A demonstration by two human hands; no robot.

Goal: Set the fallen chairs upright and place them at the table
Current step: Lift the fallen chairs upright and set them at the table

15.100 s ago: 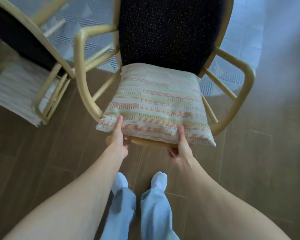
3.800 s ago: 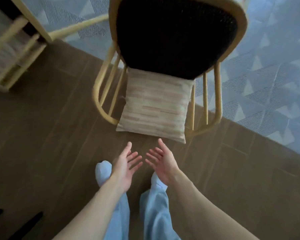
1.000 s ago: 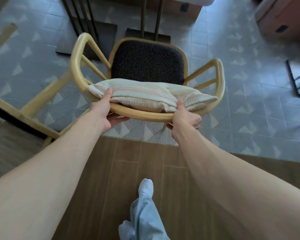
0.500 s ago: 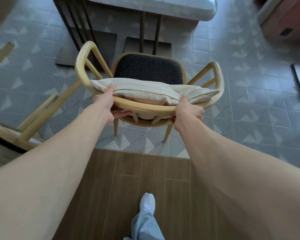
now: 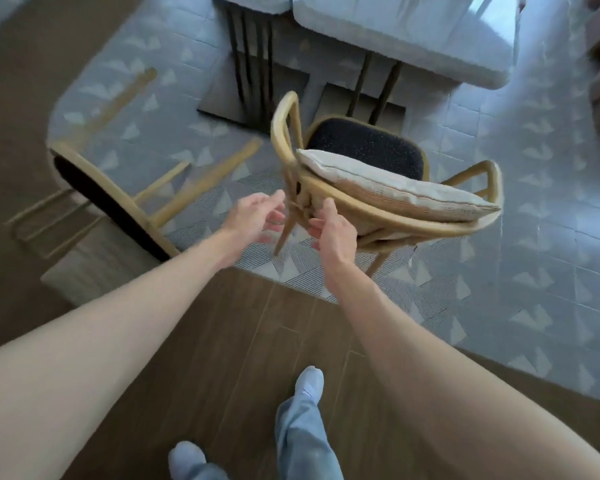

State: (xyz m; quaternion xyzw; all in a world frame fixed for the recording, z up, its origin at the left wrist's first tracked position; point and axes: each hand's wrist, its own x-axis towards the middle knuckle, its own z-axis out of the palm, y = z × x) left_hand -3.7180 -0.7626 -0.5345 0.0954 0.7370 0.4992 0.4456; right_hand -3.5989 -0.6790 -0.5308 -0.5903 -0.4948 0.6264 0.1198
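A wooden armchair (image 5: 400, 216) with a black seat (image 5: 364, 147) stands upright on the rug, facing the white table (image 5: 413, 32). A striped cushion (image 5: 395, 187) leans against its curved back rail. My left hand (image 5: 253, 220) is open, fingers spread, just left of the rail and apart from it. My right hand (image 5: 331, 232) is open too, thumb up, close below the rail's left end; I cannot tell if it touches. A second wooden chair (image 5: 118, 206) lies on its side at the left, legs pointing toward the table.
Dark table legs (image 5: 253, 74) on flat base plates stand just beyond the upright chair. A pale cushion (image 5: 94, 265) lies on the floor under the fallen chair. A patterned grey rug (image 5: 534, 202) covers the table area; I stand on brown wooden flooring (image 5: 250, 341).
Both hands have let go of the chair's back rail and come together at its left end. The chair now stands on the rug near the table. The view has swung right.
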